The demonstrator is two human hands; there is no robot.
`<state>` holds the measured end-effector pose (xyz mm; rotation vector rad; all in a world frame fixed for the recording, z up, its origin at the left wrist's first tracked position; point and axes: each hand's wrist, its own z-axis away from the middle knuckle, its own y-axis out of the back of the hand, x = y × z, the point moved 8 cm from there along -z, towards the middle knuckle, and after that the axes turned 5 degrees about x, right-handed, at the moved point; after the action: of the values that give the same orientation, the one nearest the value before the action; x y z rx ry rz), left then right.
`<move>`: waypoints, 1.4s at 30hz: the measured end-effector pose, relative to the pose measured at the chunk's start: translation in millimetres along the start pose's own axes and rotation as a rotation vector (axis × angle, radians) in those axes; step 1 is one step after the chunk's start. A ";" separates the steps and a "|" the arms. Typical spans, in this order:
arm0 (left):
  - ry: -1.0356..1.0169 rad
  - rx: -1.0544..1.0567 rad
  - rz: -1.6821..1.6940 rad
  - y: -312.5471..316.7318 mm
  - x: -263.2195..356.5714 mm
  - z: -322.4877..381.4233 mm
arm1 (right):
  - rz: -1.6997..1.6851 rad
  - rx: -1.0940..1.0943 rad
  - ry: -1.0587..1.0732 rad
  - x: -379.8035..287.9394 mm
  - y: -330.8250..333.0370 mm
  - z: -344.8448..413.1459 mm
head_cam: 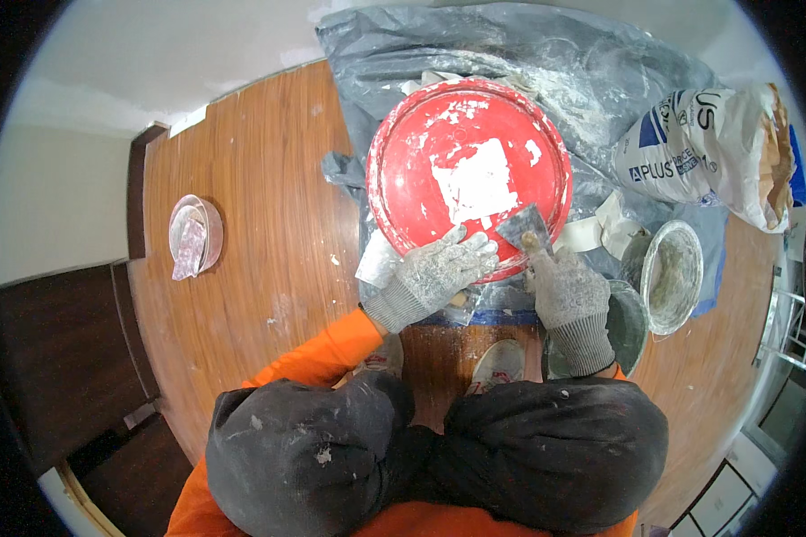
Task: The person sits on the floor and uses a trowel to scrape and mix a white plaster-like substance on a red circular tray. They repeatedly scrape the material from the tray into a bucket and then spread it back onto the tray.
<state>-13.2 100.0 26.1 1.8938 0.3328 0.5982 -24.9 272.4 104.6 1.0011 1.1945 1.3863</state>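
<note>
Before me lies a round red plastic lid [410, 201], smeared with white filler. A white patch of filler [477, 180] spreads over its middle. My left hand [443, 268], in a dusty grey knit glove, rests on the lid's near edge with its fingers apart and holds nothing. My right hand [567, 288], gloved alike, grips a putty knife [525, 228]. Its wide blade lies over the lid's near right part, right of the patch. The knife's handle is mostly hidden in the glove.
Grey plastic sheeting [389, 47] runs beneath the lid. At right lie a torn paper sack [672, 154] and a plaster-coated tub [692, 268]; a dark bucket [635, 315] stands by my right hand. A pink bucket [215, 235] sits leftward on the wood-look floor [262, 181].
</note>
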 end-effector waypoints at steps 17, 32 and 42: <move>0.026 0.036 0.067 -5.6 -1.5 -0.6 | 0.001 0.063 0.037 -16.1 -4.8 -10.3; 0.027 0.039 0.067 -15.4 -2.9 6.2 | 0.040 -0.034 0.038 -38.1 -6.4 -19.9; 0.000 0.008 0.079 -6.3 -3.6 1.5 | 0.017 -0.029 0.015 -40.1 0.7 -18.4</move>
<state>-15.0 99.6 18.9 1.9217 0.2616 0.6500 -37.0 230.0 103.1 0.9846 1.1766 1.4230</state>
